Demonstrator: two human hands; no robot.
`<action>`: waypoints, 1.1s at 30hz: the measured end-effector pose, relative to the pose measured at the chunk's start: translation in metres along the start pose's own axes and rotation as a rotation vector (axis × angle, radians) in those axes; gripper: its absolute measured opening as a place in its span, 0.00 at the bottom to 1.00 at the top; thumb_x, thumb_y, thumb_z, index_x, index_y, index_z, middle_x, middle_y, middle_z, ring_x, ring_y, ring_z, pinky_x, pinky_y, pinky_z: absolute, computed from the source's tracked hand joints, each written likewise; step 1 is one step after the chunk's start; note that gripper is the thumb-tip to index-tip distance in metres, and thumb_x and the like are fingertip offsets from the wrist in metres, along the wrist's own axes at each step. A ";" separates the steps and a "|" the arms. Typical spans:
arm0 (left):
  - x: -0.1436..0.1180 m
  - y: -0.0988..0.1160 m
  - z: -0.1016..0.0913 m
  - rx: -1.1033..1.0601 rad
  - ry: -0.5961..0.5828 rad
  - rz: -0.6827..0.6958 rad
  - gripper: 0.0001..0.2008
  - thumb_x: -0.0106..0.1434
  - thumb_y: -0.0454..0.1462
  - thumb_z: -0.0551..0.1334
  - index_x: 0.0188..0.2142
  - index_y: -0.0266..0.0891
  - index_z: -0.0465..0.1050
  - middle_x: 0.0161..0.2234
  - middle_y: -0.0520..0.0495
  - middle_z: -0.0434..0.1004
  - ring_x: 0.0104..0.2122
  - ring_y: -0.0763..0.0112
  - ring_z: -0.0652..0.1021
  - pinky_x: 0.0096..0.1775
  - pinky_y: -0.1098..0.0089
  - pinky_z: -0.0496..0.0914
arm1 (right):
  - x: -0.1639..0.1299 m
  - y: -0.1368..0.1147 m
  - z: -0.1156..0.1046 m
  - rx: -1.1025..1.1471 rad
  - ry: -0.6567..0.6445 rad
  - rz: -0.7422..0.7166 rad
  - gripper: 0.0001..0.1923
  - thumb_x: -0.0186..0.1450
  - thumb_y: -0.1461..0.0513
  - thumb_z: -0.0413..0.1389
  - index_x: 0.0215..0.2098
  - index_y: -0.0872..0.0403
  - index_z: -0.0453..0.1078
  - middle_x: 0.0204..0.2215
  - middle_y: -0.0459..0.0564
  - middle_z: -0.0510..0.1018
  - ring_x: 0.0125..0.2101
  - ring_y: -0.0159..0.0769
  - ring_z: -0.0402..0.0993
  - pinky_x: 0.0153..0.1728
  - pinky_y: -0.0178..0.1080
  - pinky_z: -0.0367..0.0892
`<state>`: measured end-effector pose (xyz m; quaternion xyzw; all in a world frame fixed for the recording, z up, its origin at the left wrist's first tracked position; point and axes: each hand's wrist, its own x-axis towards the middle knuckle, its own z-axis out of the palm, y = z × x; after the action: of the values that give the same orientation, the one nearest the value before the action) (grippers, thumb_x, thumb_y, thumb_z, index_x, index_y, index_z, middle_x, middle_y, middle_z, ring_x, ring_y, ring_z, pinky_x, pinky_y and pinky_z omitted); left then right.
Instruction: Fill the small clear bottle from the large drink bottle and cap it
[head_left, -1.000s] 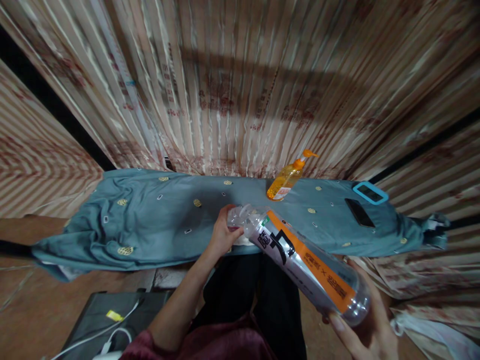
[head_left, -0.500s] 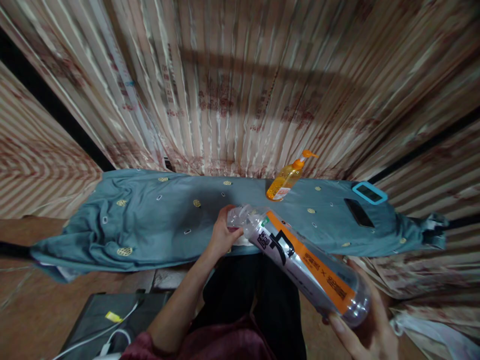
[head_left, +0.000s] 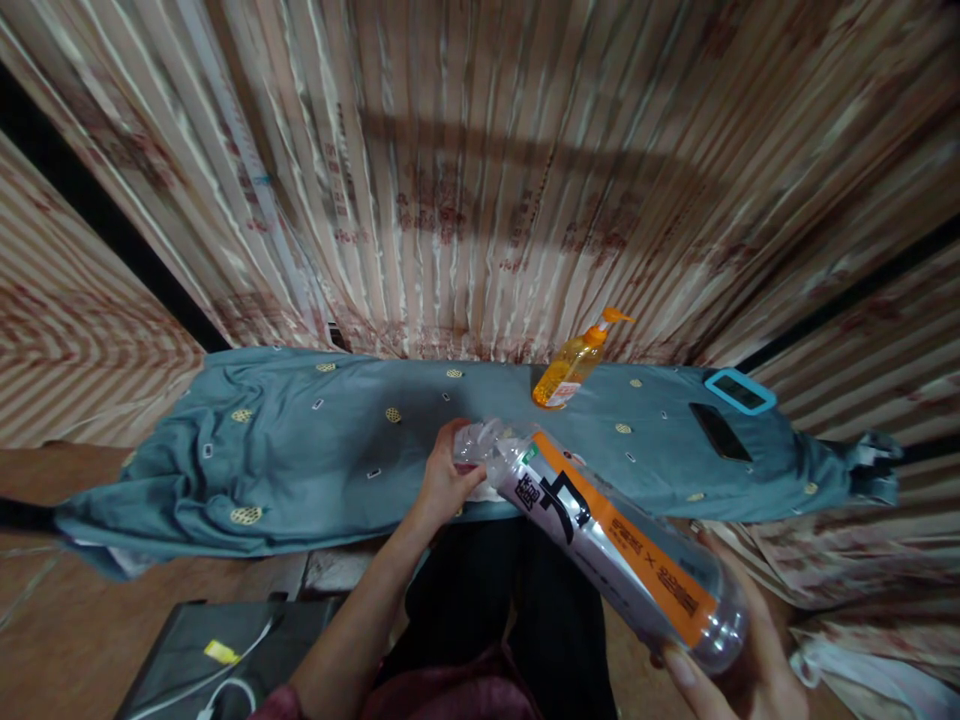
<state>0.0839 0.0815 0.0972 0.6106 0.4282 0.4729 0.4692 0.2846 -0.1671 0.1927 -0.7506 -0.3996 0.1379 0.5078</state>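
Note:
A large clear plastic bottle (head_left: 615, 540) with an orange and silver label lies slantwise in the air above my lap, its neck toward the left. My right hand (head_left: 742, 650) grips its base, thumb on the near side. At the neck end, my left hand (head_left: 448, 475) pinches a small clear plastic container (head_left: 470, 443), whose exact kind I cannot make out. This container meets the bottle's mouth; whether liquid passes between them cannot be seen. Beyond the hands, a pump bottle (head_left: 570, 372) of orange-yellow liquid stands on the green cloth (head_left: 300, 460).
A dark phone (head_left: 720, 431) and a blue-framed device (head_left: 740, 391) lie at the cloth's right end. Striped curtains (head_left: 480, 180) hang behind and at both sides. Below left is a dark grey case (head_left: 180, 640) with a white cable (head_left: 247, 645) on it.
The view has shifted slightly, so the cloth and pump bottle sit a little lower. Both hands keep their hold, with the bottle at nearly the same slant.

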 end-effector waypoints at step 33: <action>0.001 -0.004 0.001 0.016 0.012 0.035 0.35 0.52 0.39 0.77 0.59 0.41 0.69 0.54 0.42 0.81 0.51 0.53 0.84 0.49 0.58 0.82 | -0.001 0.001 0.001 0.017 -0.004 -0.008 0.45 0.67 0.43 0.65 0.77 0.46 0.59 0.73 0.59 0.67 0.73 0.65 0.64 0.72 0.66 0.61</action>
<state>0.0844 0.0826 0.0933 0.6189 0.4240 0.4811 0.4535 0.2836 -0.1671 0.1908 -0.7444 -0.4026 0.1408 0.5138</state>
